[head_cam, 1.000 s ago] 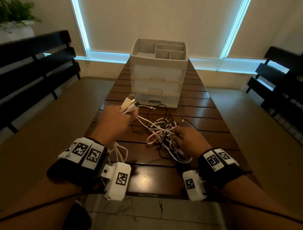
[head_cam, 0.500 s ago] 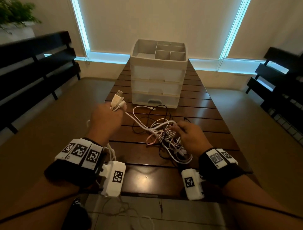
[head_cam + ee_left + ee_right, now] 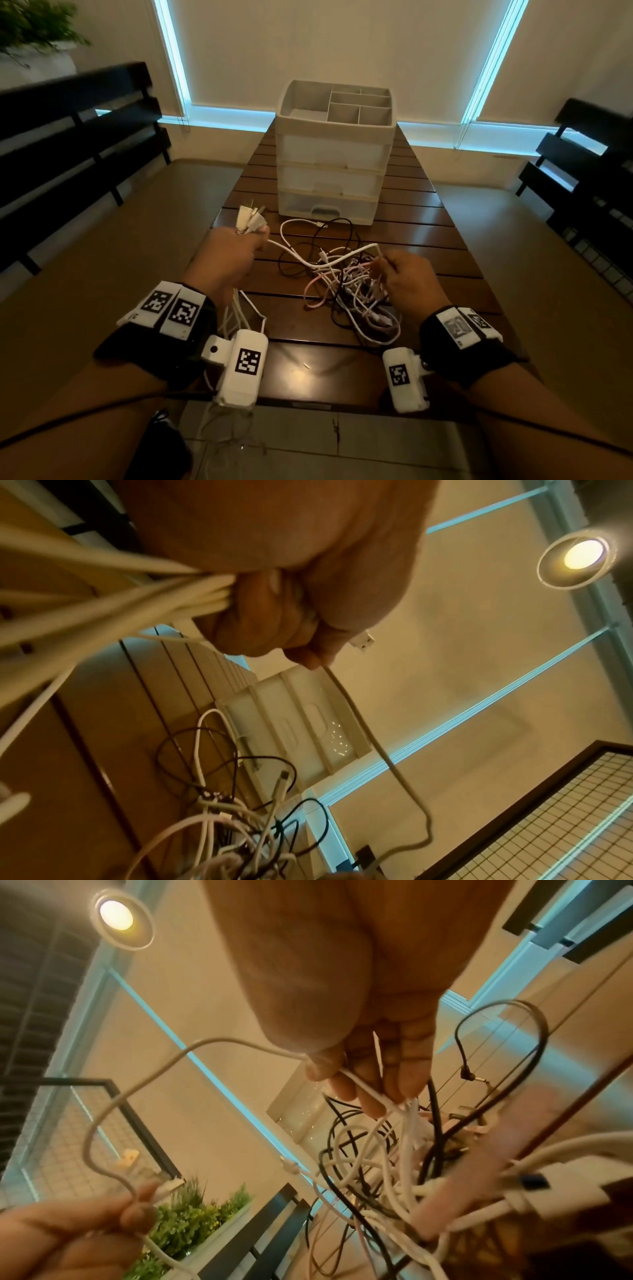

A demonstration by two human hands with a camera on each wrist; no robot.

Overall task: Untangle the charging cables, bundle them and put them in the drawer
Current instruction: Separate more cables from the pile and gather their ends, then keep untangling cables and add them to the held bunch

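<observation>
A tangle of white, pink and black charging cables [image 3: 346,287] lies on the slatted wooden table [image 3: 428,236]. My left hand [image 3: 229,257] grips a bunch of white cables [image 3: 143,599], their USB plugs [image 3: 248,219] sticking up past my fist. One white cable [image 3: 308,260] runs from that hand across to my right hand [image 3: 400,274], which pinches it [image 3: 363,1088] above the tangle's right side. Behind the pile stands a white drawer unit [image 3: 334,157] with three shut drawers and a divided tray on top.
Dark slatted benches stand at the left [image 3: 68,144] and right [image 3: 582,171] of the table. A potted plant [image 3: 30,31] sits at the upper left. Loose white cable ends hang off the table's near edge below my left wrist [image 3: 236,318].
My left hand has drawn its bunch of plugs left and back, pulling a white cable out of the pile. My right hand rose from the tangle, now pinching that cable.
</observation>
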